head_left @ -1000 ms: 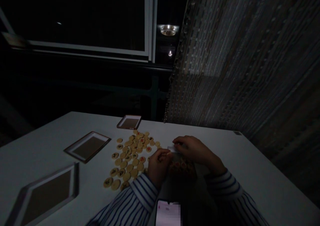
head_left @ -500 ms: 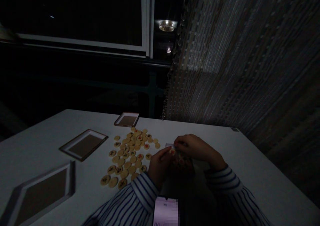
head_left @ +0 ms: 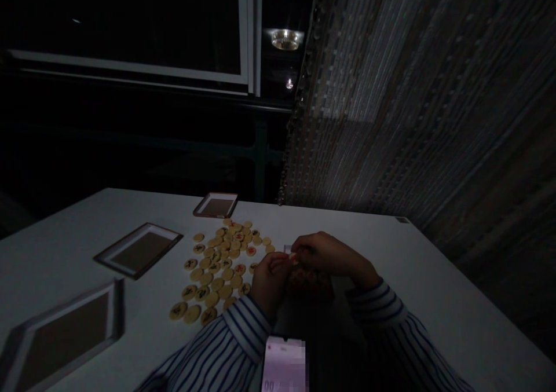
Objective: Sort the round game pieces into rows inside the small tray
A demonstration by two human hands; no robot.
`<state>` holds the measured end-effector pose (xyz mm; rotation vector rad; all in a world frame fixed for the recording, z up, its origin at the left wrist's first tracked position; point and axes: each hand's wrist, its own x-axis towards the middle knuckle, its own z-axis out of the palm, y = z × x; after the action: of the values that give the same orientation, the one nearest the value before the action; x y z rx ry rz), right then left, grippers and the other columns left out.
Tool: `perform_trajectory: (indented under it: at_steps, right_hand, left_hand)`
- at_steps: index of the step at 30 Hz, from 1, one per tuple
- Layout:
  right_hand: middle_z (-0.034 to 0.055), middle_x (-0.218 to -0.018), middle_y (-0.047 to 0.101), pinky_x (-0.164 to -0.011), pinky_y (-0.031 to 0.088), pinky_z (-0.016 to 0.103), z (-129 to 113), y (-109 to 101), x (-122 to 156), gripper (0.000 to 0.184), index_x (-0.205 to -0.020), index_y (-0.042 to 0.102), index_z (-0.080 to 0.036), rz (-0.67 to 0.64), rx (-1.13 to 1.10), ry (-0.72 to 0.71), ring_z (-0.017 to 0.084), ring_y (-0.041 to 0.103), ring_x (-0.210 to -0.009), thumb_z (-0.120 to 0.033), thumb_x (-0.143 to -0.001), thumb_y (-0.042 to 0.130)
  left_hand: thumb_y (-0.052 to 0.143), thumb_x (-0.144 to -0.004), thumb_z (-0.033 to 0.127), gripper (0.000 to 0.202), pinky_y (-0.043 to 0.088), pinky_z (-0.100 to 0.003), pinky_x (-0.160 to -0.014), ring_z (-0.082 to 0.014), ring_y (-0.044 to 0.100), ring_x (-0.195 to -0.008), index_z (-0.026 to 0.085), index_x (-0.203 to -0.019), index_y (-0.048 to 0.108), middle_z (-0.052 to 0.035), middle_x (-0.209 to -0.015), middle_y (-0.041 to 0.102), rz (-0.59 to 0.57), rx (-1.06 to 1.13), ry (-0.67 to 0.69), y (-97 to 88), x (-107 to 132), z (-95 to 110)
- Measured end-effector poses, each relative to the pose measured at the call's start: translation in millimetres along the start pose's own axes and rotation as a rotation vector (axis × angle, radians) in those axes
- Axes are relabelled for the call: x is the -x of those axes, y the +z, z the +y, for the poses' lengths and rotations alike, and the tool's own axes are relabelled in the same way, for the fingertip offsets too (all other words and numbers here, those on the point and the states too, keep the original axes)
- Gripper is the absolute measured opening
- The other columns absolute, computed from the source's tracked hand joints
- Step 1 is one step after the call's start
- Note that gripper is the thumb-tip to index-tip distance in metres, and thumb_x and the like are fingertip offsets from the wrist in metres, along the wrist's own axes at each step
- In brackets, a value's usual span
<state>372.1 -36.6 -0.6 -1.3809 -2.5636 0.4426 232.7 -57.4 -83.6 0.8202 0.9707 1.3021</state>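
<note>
A round wooden Chinese chess piece (head_left: 294, 257) shows in part between my two hands. My left hand (head_left: 268, 282) is closed, its fingertips at the piece's left side. From the right, my right hand (head_left: 326, 255) reaches over with bent fingers pinched on the same piece. Beneath the hands sits a dark box (head_left: 313, 290) holding several pieces with red marks; shadow and my right hand hide part of it. Left of my left hand lies a loose spread of Chinese chess pieces (head_left: 217, 285), some with black or red characters, others plain side up.
Three shallow framed trays or lids lie on the white table (head_left: 434, 299): a near one (head_left: 65, 334), a middle one (head_left: 141, 250) and a far one (head_left: 216, 205). A lit phone (head_left: 284, 363) is at the near edge. A bead curtain (head_left: 391, 102) hangs behind the table.
My right fingers have moved left onto the piece, which now shows less of its face. More of the box's pieces are in shadow. The view has shifted slightly.
</note>
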Motion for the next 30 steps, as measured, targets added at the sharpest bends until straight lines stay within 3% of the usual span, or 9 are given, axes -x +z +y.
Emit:
perform_trajectory:
  at_steps: [7, 19, 30]
  right_hand:
    - [0.0031, -0.088, 0.066, -0.069, 0.041, 0.024, -3, -1, -1, 0.026, -0.099, 0.062, -0.020, 0.083, -0.050, -0.005, 0.015, 0.059, -0.079, -0.028, -0.080, 0.047]
    - [0.0034, -0.096, 0.066, -0.071, 0.040, 0.024, -5, -2, 3, 0.030, -0.108, 0.059, -0.023, -0.005, -0.046, -0.059, 0.015, 0.058, -0.083, -0.029, -0.083, 0.044]
    - [0.0066, -0.096, 0.063, -0.080, 0.037, 0.029, -11, 5, -2, 0.026, -0.102, 0.060, -0.017, 0.065, 0.114, -0.149, 0.018, 0.052, -0.092, -0.029, -0.083, 0.046]
  left_hand:
    - [0.072, -0.057, 0.031, 0.036, 0.046, -0.023, -0.058, -0.0128, 0.061, -0.062, 0.013, -0.085, 0.057, -0.0038, -0.068, 0.067, -0.069, 0.057, 0.001, -4.8, -1, -2]
    - [0.069, -0.059, 0.032, 0.029, 0.050, -0.025, -0.065, -0.0149, 0.063, -0.070, 0.013, -0.080, 0.066, -0.0060, -0.077, 0.070, 0.021, -0.026, 0.061, -6.8, -2, 6]
    - [0.069, -0.058, 0.033, 0.027, 0.048, -0.024, -0.063, -0.0144, 0.061, -0.067, 0.013, -0.076, 0.068, -0.0041, -0.072, 0.069, 0.065, -0.054, 0.075, -8.2, -1, 8]
